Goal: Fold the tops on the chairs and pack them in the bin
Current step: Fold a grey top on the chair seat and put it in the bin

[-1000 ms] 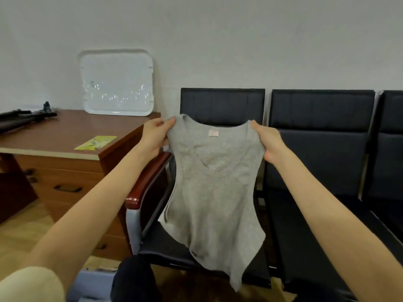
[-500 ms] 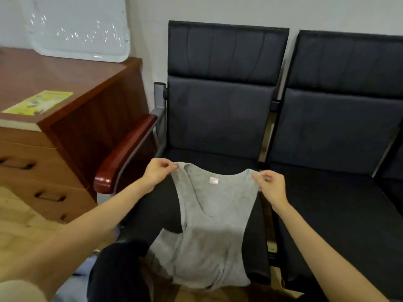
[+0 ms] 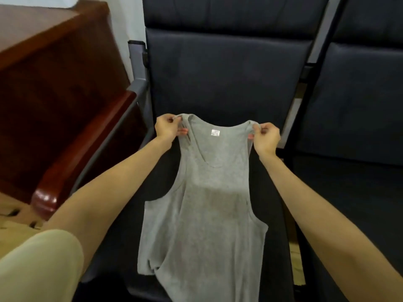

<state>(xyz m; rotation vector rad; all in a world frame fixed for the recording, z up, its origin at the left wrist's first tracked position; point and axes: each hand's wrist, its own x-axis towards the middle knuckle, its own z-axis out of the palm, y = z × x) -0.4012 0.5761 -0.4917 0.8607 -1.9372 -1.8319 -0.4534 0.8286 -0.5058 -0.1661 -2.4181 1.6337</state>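
So this is looking like the very start of the fold. Closest to the camera, the hem end of the gray tank top (image 3: 202, 214) is trailing off the front edge of the seat, with the lower left corner bunching up a bit, so it isn't lying fully flat yet. No fold has gone in as far as I can see, and the bin isn't showing anywhere, so all the packing is still ahead.

Moving up between the forearms, the top is lying mostly spread on the chair seat (image 3: 274, 192), front side up with the label showing inside the neck.

Farther out, the left hand (image 3: 168, 129) is pinching the left strap and the right hand (image 3: 265, 138) is pinching the right strap, fingers curled tight round the fabric, hands about a shoulder-width of the garment apart. Hard to tell if the straps are touching the seat or hovering just above it.

The top's long axis is running straight away from the person: hem near, neck pointing at the chair back (image 3: 222, 73) beyond the hands.
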